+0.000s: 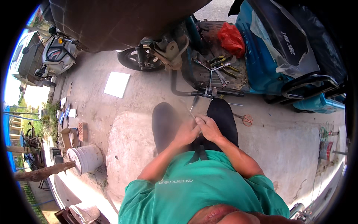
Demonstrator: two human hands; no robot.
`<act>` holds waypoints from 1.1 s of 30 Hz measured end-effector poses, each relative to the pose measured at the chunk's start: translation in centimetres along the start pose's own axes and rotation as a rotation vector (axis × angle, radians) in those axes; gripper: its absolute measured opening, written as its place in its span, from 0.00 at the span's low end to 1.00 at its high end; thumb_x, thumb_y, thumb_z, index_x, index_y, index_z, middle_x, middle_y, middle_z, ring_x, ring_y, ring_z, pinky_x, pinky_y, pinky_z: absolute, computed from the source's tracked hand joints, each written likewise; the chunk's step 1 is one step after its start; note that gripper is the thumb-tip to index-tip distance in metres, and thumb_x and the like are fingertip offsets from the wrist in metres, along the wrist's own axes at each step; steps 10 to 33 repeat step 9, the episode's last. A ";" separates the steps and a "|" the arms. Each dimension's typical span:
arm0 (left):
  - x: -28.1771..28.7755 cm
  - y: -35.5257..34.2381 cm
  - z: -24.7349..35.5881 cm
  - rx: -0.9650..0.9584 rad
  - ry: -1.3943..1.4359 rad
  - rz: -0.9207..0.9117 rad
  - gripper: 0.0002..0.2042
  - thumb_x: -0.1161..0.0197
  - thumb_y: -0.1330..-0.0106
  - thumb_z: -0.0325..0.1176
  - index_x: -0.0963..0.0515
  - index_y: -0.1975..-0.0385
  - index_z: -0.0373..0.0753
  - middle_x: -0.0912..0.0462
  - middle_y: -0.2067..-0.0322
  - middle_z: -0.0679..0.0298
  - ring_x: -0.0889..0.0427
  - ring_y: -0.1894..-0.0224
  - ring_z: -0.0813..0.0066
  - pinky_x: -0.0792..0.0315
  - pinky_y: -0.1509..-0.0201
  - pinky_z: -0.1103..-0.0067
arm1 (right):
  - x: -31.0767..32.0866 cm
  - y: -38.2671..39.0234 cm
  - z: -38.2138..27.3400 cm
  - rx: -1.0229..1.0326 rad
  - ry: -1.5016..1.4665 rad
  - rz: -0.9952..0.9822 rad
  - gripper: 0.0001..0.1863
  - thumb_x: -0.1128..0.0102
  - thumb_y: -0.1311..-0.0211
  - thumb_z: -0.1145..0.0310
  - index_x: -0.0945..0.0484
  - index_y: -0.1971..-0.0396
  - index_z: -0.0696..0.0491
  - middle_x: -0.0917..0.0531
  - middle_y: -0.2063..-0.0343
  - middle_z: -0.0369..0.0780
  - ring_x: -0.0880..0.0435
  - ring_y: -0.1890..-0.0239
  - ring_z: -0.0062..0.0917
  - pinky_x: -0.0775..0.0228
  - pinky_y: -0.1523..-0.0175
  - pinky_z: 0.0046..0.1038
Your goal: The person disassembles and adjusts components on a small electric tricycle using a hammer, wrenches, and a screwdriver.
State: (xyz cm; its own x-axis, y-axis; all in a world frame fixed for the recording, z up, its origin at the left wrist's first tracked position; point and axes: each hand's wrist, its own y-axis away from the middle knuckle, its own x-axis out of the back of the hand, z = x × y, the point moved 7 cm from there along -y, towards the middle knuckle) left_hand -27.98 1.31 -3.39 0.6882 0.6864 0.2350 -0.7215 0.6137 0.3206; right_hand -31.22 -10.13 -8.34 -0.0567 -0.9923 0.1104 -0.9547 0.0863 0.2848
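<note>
My two hands meet in front of my lap, between dark-trousered knees. The left hand (187, 133) has its fingers closed around the near end of a thin metal rod (189, 112). Against it presses my right hand (209, 129), fingers bent and thumb on top; what it grips is hidden. Just beyond the hands is a black-handled screwdriver (195, 100). On the footboard (238, 76) of the blue scooter (257, 63) lie a Y-shaped socket wrench (211, 71), pliers (217, 59) with yellow-and-black handles, several spanners (222, 77) and a red plastic bag (231, 40).
Scissors (247, 120) with orange-red handles lie right of my knee. A white square board (116, 84) is on the concrete at front left. Leftward stand a white bucket (87, 159), a brick (82, 131) and a parked motorbike (57, 56). A dark cover (123, 22) overhangs the scooter's front wheel (136, 59).
</note>
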 end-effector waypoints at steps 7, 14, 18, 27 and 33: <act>-2.3 -1.0 -3.4 0.034 -0.040 -0.105 0.19 0.40 0.32 0.40 0.23 0.45 0.35 0.12 0.67 0.56 0.15 0.68 0.67 0.22 0.62 0.73 | 1.4 0.7 -2.8 0.184 0.359 0.021 0.20 0.48 0.25 0.57 0.19 0.46 0.55 0.15 0.59 0.51 0.15 0.56 0.44 0.24 0.48 0.37; -1.6 -1.2 -1.7 0.025 0.075 -0.160 0.26 0.38 0.33 0.39 0.29 0.36 0.39 0.10 0.63 0.56 0.12 0.65 0.55 0.20 0.57 0.69 | 3.4 -1.3 -3.6 0.255 0.534 0.054 0.20 0.49 0.23 0.57 0.19 0.42 0.51 0.14 0.60 0.41 0.15 0.61 0.36 0.23 0.49 0.34; -1.6 -1.2 -1.7 0.025 0.075 -0.160 0.26 0.38 0.33 0.39 0.29 0.36 0.39 0.10 0.63 0.56 0.12 0.65 0.55 0.20 0.57 0.69 | 3.4 -1.3 -3.6 0.255 0.534 0.054 0.20 0.49 0.23 0.57 0.19 0.42 0.51 0.14 0.60 0.41 0.15 0.61 0.36 0.23 0.49 0.34; -1.6 -1.2 -1.7 0.025 0.075 -0.160 0.26 0.38 0.33 0.39 0.29 0.36 0.39 0.10 0.63 0.56 0.12 0.65 0.55 0.20 0.57 0.69 | 3.4 -1.3 -3.6 0.255 0.534 0.054 0.20 0.49 0.23 0.57 0.19 0.42 0.51 0.14 0.60 0.41 0.15 0.61 0.36 0.23 0.49 0.34; -1.6 -1.2 -1.7 0.025 0.075 -0.160 0.26 0.38 0.33 0.39 0.29 0.36 0.39 0.10 0.63 0.56 0.12 0.65 0.55 0.20 0.57 0.69 | 3.4 -1.3 -3.6 0.255 0.534 0.054 0.20 0.49 0.23 0.57 0.19 0.42 0.51 0.14 0.60 0.41 0.15 0.61 0.36 0.23 0.49 0.34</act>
